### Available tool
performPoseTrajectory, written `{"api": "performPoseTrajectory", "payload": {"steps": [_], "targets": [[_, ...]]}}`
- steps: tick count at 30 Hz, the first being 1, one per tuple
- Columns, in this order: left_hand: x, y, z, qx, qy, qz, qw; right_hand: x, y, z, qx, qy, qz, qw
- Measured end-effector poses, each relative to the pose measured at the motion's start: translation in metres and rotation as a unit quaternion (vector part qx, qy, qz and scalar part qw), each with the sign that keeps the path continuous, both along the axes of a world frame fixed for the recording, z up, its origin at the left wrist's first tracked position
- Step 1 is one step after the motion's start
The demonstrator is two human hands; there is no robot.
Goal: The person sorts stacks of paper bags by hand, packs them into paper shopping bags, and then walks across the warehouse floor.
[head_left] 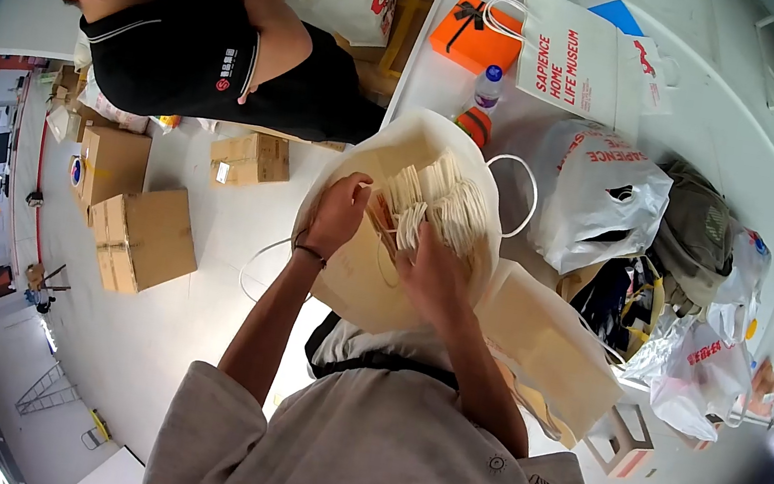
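Observation:
In front of my body stands a large cream paper bag [355, 283], its mouth wide toward me. Inside it is a packed bundle of folded paper bags with white cord handles [453, 207]. My left hand [339, 212] is inside the mouth on the left, fingers curled; what they hold is hidden. My right hand [435, 272] reaches in from the lower right, its fingers closed on the near side of the bundle. A white cord handle [521, 197] loops out on the right of the large bag.
A second cream paper bag [552, 349] is at right. The white table [534, 144] bears an orange gift box [470, 37], a water bottle [488, 89], a printed paper bag [576, 69] and plastic bags [607, 196]. A person [206, 41] stands left, near cardboard boxes [144, 239].

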State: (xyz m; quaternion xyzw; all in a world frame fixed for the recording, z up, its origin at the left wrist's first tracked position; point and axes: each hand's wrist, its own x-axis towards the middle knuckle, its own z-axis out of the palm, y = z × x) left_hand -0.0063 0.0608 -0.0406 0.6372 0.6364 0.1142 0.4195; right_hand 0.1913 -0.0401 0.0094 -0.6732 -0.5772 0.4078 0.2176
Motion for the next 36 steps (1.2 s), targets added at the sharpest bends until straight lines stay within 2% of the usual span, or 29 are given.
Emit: {"api": "performPoseTrajectory", "payload": {"steps": [2,4,5,7,8,11,13,17,19,21,23,24,26,32,36], "targets": [[0.0,-0.003,-0.002,0.042,0.033,-0.028,0.998,0.0,-0.001,-0.002,0.004,0.003,0.002,1.0],[0.001,-0.005,-0.002,0.087,0.162,-0.098,0.978,0.002,0.001,0.002,0.026,0.003,0.007,1.0],[0.002,-0.006,-0.003,0.087,0.16,-0.096,0.979,0.004,0.002,0.006,0.025,0.001,0.009,1.0],[0.005,-0.006,-0.001,0.082,0.201,-0.133,0.967,0.007,0.009,0.022,-0.097,0.035,0.011,0.995],[0.004,-0.007,0.001,0.08,0.202,-0.13,0.967,0.005,0.008,0.019,-0.098,0.035,0.014,0.994],[0.004,-0.008,0.0,0.112,0.136,-0.128,0.976,0.006,0.004,0.012,-0.07,0.014,0.012,0.997],[0.002,-0.008,-0.006,0.062,0.1,-0.073,0.99,0.008,0.007,0.015,-0.086,-0.002,0.037,0.996],[-0.014,-0.008,-0.015,0.03,0.031,-0.066,0.997,0.006,0.007,0.018,-0.094,-0.003,0.04,0.995],[-0.011,-0.007,-0.005,0.007,0.025,-0.066,0.998,0.005,0.004,0.01,-0.03,-0.034,0.032,0.998],[-0.009,-0.006,0.003,-0.016,0.018,-0.064,0.998,0.006,0.004,0.009,-0.029,-0.028,0.032,0.999],[-0.01,-0.005,0.004,-0.009,-0.019,-0.112,0.994,0.007,0.007,0.013,-0.027,-0.023,0.033,0.999],[-0.012,-0.006,0.0,-0.01,-0.02,-0.108,0.994,0.008,0.01,0.018,-0.067,-0.016,0.037,0.997],[-0.014,-0.007,-0.01,0.053,-0.044,-0.151,0.986,0.01,0.014,0.024,-0.108,-0.011,0.045,0.993],[-0.017,-0.009,-0.023,0.066,-0.016,-0.159,0.985,0.013,0.018,0.024,-0.148,-0.004,0.047,0.988],[-0.019,-0.008,-0.044,0.074,-0.044,-0.144,0.986,0.013,0.014,0.015,-0.117,-0.001,0.04,0.992]]}}
